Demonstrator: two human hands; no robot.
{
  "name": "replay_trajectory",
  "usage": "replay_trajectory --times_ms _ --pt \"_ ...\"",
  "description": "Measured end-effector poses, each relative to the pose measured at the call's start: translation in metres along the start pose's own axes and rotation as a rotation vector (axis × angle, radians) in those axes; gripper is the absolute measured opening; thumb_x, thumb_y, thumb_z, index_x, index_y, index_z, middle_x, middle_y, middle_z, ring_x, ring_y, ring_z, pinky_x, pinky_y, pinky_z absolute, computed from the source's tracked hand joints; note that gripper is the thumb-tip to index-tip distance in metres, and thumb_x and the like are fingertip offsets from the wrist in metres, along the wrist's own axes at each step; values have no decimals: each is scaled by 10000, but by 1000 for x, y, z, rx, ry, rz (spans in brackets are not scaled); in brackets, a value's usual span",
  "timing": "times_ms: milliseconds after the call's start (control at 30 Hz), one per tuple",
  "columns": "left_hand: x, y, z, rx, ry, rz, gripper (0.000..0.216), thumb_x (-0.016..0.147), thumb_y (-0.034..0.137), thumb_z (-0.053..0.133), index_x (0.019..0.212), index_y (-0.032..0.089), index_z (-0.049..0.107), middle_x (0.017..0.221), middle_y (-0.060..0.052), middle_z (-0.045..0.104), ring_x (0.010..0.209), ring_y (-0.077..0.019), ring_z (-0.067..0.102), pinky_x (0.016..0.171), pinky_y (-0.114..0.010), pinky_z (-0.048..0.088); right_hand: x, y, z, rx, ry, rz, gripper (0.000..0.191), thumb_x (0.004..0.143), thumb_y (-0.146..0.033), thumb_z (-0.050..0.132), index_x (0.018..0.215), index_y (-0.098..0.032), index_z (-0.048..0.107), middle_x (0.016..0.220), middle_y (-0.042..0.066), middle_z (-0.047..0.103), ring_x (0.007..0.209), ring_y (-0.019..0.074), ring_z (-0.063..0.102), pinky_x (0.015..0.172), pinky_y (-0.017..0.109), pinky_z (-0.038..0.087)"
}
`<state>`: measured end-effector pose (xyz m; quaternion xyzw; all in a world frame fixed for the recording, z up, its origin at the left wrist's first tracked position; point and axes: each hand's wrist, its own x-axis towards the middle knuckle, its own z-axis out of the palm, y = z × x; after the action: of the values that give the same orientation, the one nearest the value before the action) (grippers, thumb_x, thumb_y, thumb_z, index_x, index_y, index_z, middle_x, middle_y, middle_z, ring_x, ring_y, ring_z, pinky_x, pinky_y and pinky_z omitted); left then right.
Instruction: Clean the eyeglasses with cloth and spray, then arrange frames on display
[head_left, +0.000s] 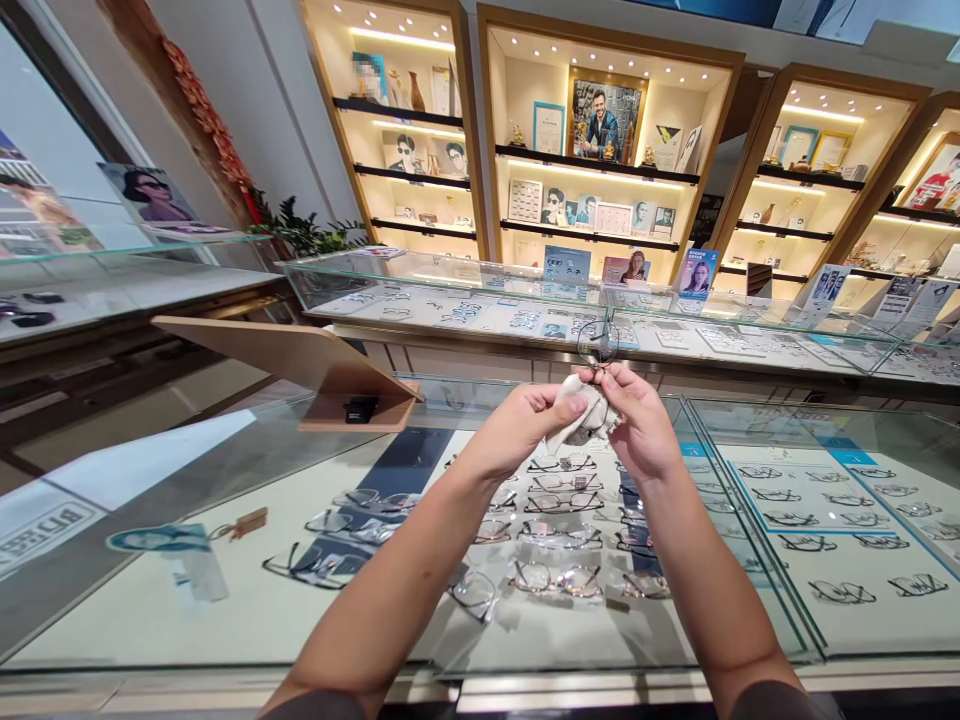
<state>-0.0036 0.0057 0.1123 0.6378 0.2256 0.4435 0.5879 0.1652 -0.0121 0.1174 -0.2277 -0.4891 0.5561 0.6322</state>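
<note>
My two hands meet above the glass counter, at the middle of the view. In my left hand (536, 420) is a whitish cloth (574, 405), pinched between thumb and fingers and folded about the lower lens of a pair of eyeglasses (598, 343). The thin round frame is turned on end, its other lens standing up above my fingertips. My right hand (637, 415) is closed on the glasses near the bridge, beside the cloth. Part of the lower lens and the temples are hidden by cloth and fingers.
Below my arms, a glass display case (570, 640) holds several rows of eyeglasses. A wooden stand (300, 355) rises on its left part. Another glass showcase (465, 270) runs across behind, with lit wall shelves (592, 150) beyond. A second case section (840, 620) adjoins at right.
</note>
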Motion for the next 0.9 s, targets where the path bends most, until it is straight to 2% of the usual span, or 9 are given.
replay_trajectory --times_ms 133,267,433,533,667,733,800,900 --pt "-2 6 7 -9 -4 -10 605 669 641 1002 906 147 747 672 34 529 577 -78 358 537 -227 247 -1 1 0 -29 14 -15 482 700 -566 1028 905 -238 740 1076 58 825 950 224 742 867 348 636" --pt "-4 8 16 -31 35 20 646 616 605 1030 954 155 714 687 52 504 578 -72 326 526 -220 233 -3 3 3 -7 22 -13 493 698 -574 1035 892 -243 725 1056 51 825 952 223 741 889 354 635" --pt "-7 4 19 95 34 19 635 765 735 897 902 153 683 676 43 457 601 -91 309 551 -235 218 -2 6 3 19 46 -47 510 678 -573 1047 874 -254 701 1047 34 818 958 218 734 877 341 631" --pt "-8 2 15 150 24 22 654 797 782 845 850 156 664 690 29 457 630 -106 324 579 -243 236 -1 7 4 16 48 -58 509 685 -590 1036 886 -255 710 1048 40 813 970 222 733 897 347 629" --pt "-7 0 14 98 30 25 656 761 752 896 913 150 684 731 19 504 640 -104 345 589 -237 260 0 10 5 33 32 -52 510 681 -594 1037 895 -256 721 1043 38 808 959 215 725 887 334 626" --pt "-7 -1 17 63 52 50 661 747 725 925 968 144 701 787 -5 579 673 -112 430 623 -234 344 1 11 6 42 26 -41 509 682 -590 1034 897 -257 715 1034 37 803 953 218 722 880 339 628" --pt "-7 -2 23 39 94 102 699 747 733 927 1059 144 714 909 -50 671 776 -145 551 722 -253 454 0 12 8 54 27 -27 500 697 -584 1020 882 -258 689 1031 38 796 952 225 720 886 353 630" --pt "-8 -4 32 39 185 173 748 762 786 889 1114 152 701 963 -65 706 835 -168 602 781 -272 508 -3 14 12 78 35 -20 485 720 -564 999 848 -257 646 1038 37 786 963 223 718 905 351 625"
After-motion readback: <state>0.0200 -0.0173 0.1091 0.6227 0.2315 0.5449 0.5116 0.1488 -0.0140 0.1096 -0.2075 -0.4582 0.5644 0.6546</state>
